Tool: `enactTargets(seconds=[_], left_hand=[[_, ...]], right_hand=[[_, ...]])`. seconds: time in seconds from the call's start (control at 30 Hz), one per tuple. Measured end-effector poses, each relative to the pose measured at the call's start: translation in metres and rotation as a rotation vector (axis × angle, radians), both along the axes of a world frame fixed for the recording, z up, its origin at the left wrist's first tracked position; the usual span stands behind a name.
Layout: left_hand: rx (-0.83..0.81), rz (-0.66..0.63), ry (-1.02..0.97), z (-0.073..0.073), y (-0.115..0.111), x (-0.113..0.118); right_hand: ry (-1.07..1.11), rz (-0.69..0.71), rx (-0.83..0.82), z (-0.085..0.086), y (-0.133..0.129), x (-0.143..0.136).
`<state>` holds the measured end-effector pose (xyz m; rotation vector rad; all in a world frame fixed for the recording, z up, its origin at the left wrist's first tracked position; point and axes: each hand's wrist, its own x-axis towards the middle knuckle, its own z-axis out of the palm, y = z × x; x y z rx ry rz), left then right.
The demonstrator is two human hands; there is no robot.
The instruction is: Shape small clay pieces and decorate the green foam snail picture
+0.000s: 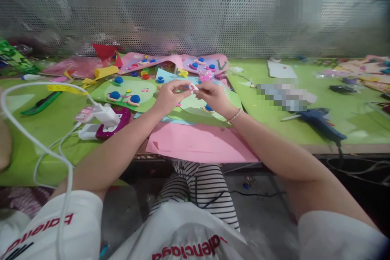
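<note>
Above the craft sheets, my left hand (171,96) and my right hand (215,96) meet fingertip to fingertip. Both are closed in a pinch on a small white and pink piece (192,87), whose exact kind is too small to tell. Beneath them lies a light green sheet (102,94) with blue-topped foam shapes (114,96) stuck on it. A pale blue sheet (164,74) shows behind my left hand. Closer to me, a plain pink sheet (201,142) reaches over the table edge. Small yellow (183,73) and pink (206,75) pieces lie just beyond my fingers.
At left, a purple power strip (123,120) carries white chargers (107,114), and a white cable (33,83) arcs across. A green cutter (41,103) lies farther left. A blue glue gun (323,124) rests at right. A perforated metal panel (195,16) stands behind the table.
</note>
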<state>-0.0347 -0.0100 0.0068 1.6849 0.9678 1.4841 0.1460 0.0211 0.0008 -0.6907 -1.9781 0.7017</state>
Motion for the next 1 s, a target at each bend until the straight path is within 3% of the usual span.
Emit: enactTargets(seconds=[0.1,0.27,0.5,0.63,0.83,1.0], left_hand=[[0.090,0.070,0.097,-0.002,-0.002,0.001],[0.098,0.127,0.214,-0.003,-0.002,-0.001],[0.202,0.256,0.258,0.001,-0.002,-0.006],[0.217,0.282,0.284,0.000,0.000,-0.007],[0.240,0.266,0.229,-0.004,0.000,-0.005],[0.204,0.234,0.170,0.002,-0.008,-0.001]], right_hand=[[0.004,0.071,-0.015,-0.002,0.000,0.000],[0.029,0.229,-0.159,-0.001,-0.007,-0.003],[0.205,0.139,-0.261,0.012,-0.009,0.004],[0.142,0.172,-0.128,0.013,-0.012,0.004],[-0.028,0.124,0.221,0.012,-0.017,0.002],[-0.038,0.053,0.277,0.014,-0.020,0.001]])
